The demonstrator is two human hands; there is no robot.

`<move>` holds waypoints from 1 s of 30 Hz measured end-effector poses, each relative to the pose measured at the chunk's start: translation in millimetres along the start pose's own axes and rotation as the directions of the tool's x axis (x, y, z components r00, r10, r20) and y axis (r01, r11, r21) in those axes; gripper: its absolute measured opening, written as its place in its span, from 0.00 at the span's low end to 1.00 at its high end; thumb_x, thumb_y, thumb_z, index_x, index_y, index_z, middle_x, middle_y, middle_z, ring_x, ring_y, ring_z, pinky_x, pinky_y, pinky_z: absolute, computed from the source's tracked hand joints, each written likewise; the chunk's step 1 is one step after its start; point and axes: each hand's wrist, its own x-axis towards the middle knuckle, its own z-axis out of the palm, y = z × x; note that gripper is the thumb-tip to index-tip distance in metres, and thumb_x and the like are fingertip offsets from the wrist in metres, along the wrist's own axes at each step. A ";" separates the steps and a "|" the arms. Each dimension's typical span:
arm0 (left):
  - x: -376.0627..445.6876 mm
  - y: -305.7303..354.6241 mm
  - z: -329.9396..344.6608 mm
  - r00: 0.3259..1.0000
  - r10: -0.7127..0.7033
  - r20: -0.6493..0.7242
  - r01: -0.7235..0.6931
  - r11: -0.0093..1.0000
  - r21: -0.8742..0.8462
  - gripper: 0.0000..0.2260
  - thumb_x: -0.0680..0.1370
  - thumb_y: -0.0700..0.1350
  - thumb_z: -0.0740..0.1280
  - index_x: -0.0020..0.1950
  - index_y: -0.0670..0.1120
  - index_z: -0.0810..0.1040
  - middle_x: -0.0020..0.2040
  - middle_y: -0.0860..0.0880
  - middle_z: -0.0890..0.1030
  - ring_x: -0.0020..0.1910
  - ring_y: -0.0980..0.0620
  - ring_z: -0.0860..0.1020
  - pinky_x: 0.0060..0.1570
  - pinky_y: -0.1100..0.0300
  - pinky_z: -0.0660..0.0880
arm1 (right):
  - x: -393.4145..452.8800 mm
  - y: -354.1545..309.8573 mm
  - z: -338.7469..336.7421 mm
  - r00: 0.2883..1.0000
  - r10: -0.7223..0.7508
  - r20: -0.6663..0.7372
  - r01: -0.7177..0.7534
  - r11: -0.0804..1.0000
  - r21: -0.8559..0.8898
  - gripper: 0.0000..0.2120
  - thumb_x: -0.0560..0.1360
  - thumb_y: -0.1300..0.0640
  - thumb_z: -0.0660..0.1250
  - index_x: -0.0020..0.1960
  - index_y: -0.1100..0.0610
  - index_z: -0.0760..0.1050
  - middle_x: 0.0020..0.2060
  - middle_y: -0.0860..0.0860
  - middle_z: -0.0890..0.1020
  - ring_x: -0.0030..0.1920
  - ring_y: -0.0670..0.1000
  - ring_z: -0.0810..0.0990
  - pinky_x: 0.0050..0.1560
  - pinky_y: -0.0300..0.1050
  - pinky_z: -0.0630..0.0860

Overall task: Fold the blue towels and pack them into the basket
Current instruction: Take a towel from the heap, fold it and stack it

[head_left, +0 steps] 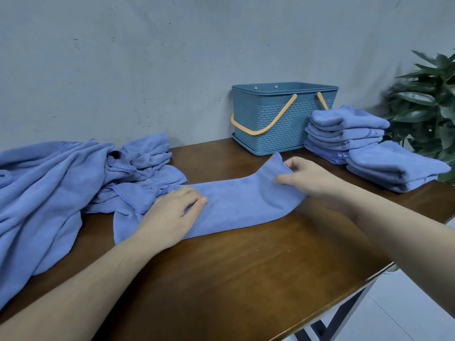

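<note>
A blue towel (242, 201), folded into a long strip, lies across the middle of the wooden table (246, 267). My left hand (172, 215) presses flat on its left part, fingers spread. My right hand (310, 178) pinches the strip's right end, which is lifted a little. A blue basket (268, 119) with orange handles stands at the back by the wall; its inside is hidden from here. To its right sit two stacks of folded blue towels (344, 131), the nearer stack (394, 168) lower. A heap of unfolded blue towels (61, 183) covers the table's left side.
A grey wall (172, 57) runs behind the table. A green leafy plant (428, 102) stands at the far right, behind the folded stacks. The table's right edge drops off to a pale tiled floor (406, 303), with dark table legs below.
</note>
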 end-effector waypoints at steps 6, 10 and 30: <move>5.5 25.2 -6.3 0.951 -0.226 -0.212 0.108 0.883 -0.458 0.06 0.84 0.47 0.62 0.55 0.53 0.78 0.49 0.57 0.82 0.47 0.62 0.79 0.51 0.70 0.72 | -12.7 -32.3 25.1 0.985 -0.163 -0.055 0.171 0.951 0.258 0.29 0.74 0.64 0.72 0.69 0.48 0.65 0.44 0.53 0.81 0.39 0.49 0.77 0.38 0.39 0.73; 16.6 59.4 -20.9 0.882 -0.463 0.090 0.315 0.434 -0.844 0.04 0.84 0.47 0.62 0.57 0.49 0.74 0.47 0.44 0.85 0.39 0.49 0.83 0.49 0.50 0.80 | -25.3 -46.6 52.8 0.935 -0.343 -0.089 0.352 0.875 0.331 0.36 0.73 0.71 0.69 0.73 0.47 0.61 0.49 0.55 0.85 0.43 0.49 0.81 0.47 0.41 0.76; 14.3 11.5 -45.0 0.798 -0.601 -0.040 0.365 0.536 -0.761 0.17 0.78 0.37 0.70 0.56 0.59 0.75 0.43 0.41 0.78 0.42 0.45 0.77 0.45 0.48 0.74 | -36.0 -0.1 88.5 0.719 -0.676 0.165 0.689 0.660 -0.299 0.17 0.71 0.53 0.71 0.60 0.46 0.77 0.54 0.39 0.74 0.52 0.42 0.71 0.59 0.49 0.72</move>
